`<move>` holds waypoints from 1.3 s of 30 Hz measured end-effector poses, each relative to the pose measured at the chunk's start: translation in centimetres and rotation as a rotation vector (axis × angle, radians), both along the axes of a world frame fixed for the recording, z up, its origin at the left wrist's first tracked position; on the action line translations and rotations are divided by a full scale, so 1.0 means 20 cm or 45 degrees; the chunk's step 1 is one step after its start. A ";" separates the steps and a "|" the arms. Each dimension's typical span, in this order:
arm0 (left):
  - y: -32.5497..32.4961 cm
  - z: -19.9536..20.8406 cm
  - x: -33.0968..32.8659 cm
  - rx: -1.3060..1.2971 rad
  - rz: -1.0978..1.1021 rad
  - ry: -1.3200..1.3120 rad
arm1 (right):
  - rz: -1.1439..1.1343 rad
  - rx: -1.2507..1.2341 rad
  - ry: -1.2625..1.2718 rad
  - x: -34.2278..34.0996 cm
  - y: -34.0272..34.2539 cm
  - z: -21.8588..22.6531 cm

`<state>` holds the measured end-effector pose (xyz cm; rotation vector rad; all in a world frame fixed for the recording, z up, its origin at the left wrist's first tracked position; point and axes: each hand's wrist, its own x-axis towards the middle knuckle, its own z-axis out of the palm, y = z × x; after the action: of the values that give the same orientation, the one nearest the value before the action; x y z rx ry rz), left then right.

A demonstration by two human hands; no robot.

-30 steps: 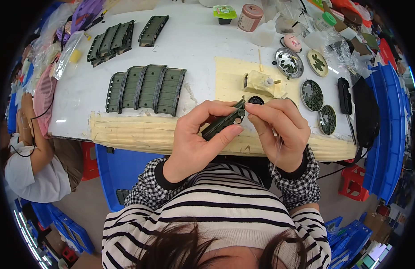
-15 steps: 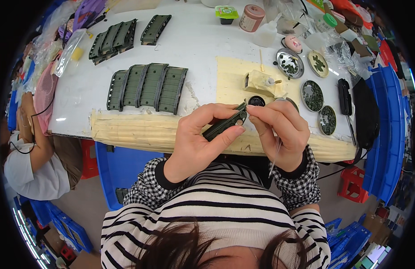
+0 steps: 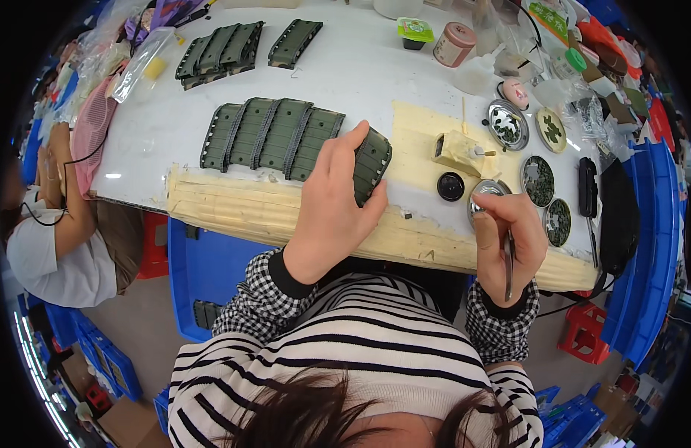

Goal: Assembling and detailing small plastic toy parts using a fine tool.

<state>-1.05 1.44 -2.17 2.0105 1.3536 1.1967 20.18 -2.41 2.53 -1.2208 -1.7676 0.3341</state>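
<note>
A white worktop [image 3: 375,82] is stretching across the room in front of the seated person, its near edge wrapped in pale yellowish tape [image 3: 233,213] that is fraying in places. Blue crates [image 3: 203,261] are standing beneath it, and another person [image 3: 61,231] is sitting off to the left side, leaning an arm on the worktop's end. A row of four dark green ribbed panels [image 3: 267,134] is lying side by side on the worktop, and a second group of the same panels [image 3: 226,48] is resting further back. The left hand [image 3: 334,213] is setting a fifth green panel [image 3: 371,163] down just beside the right end of that row, fingers wrapped around it with the thumb over its top and the rest curled under, the panel tilting on its edge. The right hand [image 3: 506,239] is hovering over the worktop's near edge, fingers pressed together and pinching a thin dark tool [image 3: 508,257] that is pointing back toward the person's body. Several round metal dishes [image 3: 539,179] holding small dark parts are sitting just beyond that hand, with a small black pot [image 3: 450,186] and a tape-covered block [image 3: 459,151] between the two hands. Jars and tubs [image 3: 453,43] are crowding the far right corner
</note>
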 end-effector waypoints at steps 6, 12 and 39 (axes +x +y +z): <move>0.02 -0.03 0.01 0.145 0.162 0.260 | 0.003 -0.016 -0.033 0.02 -0.01 0.02; 0.02 0.03 -0.01 0.272 0.293 0.613 | -0.003 -0.039 -0.052 0.05 -0.02 0.01; 0.16 0.39 -0.27 -0.259 -0.255 -0.677 | -0.134 -0.428 0.173 0.28 -0.09 -0.07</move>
<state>-6.47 4.54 5.61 1.4983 0.9431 1.3154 25.68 -4.24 1.15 -1.4834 -1.5644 0.6567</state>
